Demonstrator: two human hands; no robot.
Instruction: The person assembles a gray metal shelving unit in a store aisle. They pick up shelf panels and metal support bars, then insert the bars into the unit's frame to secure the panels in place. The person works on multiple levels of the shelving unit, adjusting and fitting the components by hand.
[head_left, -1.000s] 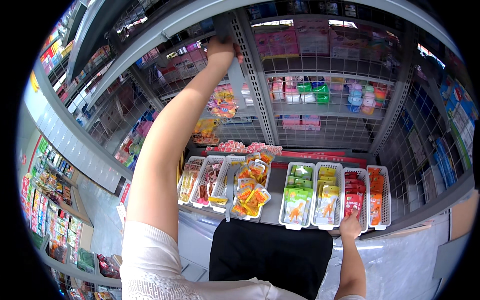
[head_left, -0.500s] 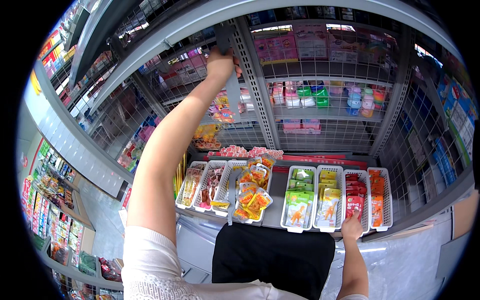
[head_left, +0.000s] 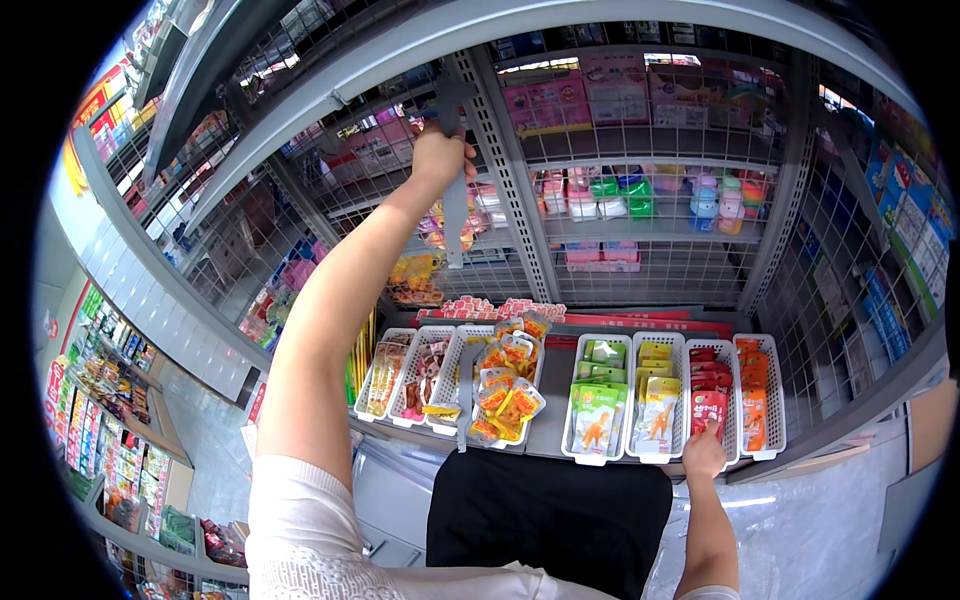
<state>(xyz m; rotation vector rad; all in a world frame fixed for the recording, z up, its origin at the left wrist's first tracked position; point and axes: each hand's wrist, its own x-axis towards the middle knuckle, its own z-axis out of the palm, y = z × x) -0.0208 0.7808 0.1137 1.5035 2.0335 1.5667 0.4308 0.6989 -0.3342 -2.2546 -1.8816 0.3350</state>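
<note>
High on the wire rack, a grey bracket (head_left: 453,150) is gripped by the left hand (head_left: 438,158), not yet seated; the right hand (head_left: 703,455) rests closed on a white basket's rim (head_left: 741,455).

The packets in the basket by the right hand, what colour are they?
Red, seen in the head view: packets by the right hand.

White knit short sleeves, bare forearms, black garment below.

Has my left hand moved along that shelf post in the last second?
Yes. The left hand has come down the grey shelf post, gripping a grey strip that hangs below it.
</note>
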